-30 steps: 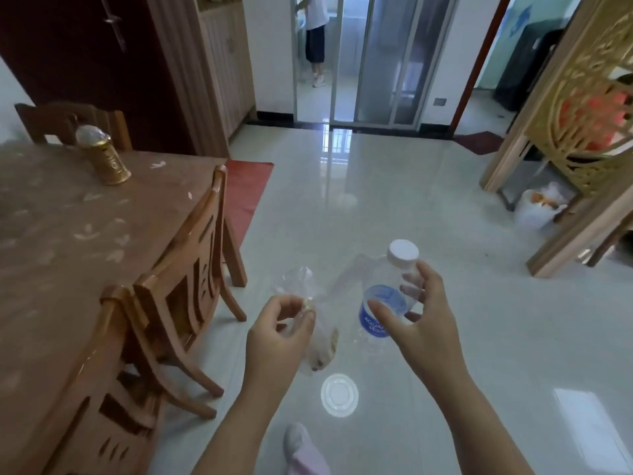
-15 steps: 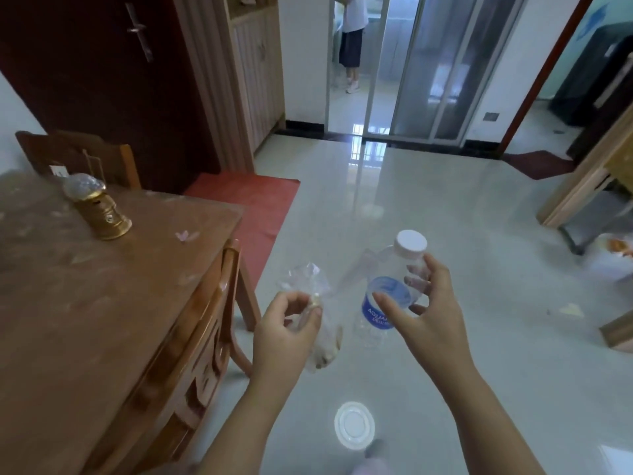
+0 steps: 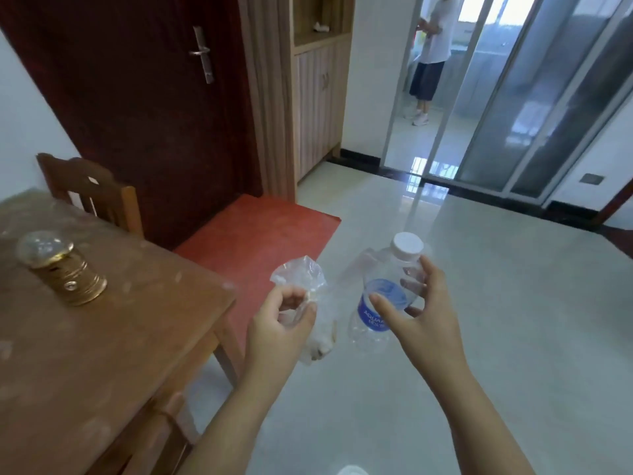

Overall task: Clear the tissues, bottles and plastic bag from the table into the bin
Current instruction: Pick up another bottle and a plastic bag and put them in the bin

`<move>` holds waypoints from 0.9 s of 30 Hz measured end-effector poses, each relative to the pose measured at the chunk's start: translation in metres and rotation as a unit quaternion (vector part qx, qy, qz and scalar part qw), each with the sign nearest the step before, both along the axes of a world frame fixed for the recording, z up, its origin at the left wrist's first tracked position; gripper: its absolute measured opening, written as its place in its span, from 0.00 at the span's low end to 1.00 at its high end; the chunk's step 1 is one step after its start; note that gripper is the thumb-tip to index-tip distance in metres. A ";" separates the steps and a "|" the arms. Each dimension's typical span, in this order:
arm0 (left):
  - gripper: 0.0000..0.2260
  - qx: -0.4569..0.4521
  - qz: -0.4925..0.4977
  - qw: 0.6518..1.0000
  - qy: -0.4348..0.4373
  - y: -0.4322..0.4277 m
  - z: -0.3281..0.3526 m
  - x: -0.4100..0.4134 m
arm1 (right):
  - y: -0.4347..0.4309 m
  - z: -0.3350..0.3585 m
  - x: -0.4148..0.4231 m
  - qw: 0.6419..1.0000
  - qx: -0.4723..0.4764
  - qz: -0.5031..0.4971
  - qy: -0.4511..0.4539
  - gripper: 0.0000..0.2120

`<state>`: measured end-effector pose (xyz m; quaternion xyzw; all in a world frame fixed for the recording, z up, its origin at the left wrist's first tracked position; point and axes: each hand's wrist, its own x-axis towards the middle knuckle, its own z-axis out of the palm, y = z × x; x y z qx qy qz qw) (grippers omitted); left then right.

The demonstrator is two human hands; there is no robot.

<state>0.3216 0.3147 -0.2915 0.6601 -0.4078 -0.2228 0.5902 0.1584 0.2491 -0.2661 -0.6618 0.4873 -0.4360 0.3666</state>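
My left hand (image 3: 279,325) is shut on a crumpled clear plastic bag (image 3: 303,279) that hangs below my fingers with something pale inside. My right hand (image 3: 423,315) holds an empty clear water bottle (image 3: 383,303) with a blue label and a white cap, tilted with the cap up and away from me. Both hands are held over the pale tiled floor, to the right of the wooden table (image 3: 113,337). No bin is in view.
A gold-based glass globe ornament (image 3: 60,269) stands on the table. A wooden chair (image 3: 90,190) is behind the table by a dark red door (image 3: 144,97). A red mat (image 3: 253,241) lies on the floor. A person (image 3: 431,56) stands beyond the glass sliding doors.
The view has swung left and up: the door and mat have come into view, and the chairs beside the table and the white bag at far right have left it. Both hands keep their hold.
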 end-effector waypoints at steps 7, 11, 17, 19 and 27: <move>0.12 0.011 0.076 0.997 0.009 -0.098 -0.006 0.036 | -0.116 -0.006 0.052 0.998 0.028 0.060 -0.014 0.33; 0.11 0.010 0.107 0.994 0.020 -0.160 -0.017 0.073 | -0.183 -0.013 0.091 0.996 0.033 0.081 0.000 0.33; 0.11 -0.006 0.154 0.987 0.046 -0.267 -0.020 0.147 | -0.298 -0.014 0.175 0.990 0.015 0.135 0.039 0.33; 0.12 -0.002 0.173 0.984 0.048 -0.298 -0.014 0.175 | -0.334 -0.007 0.208 0.986 0.013 0.155 0.055 0.33; 0.15 0.017 0.246 0.969 0.007 -0.382 -0.006 0.273 | -0.438 -0.002 0.319 0.971 0.015 0.235 0.049 0.34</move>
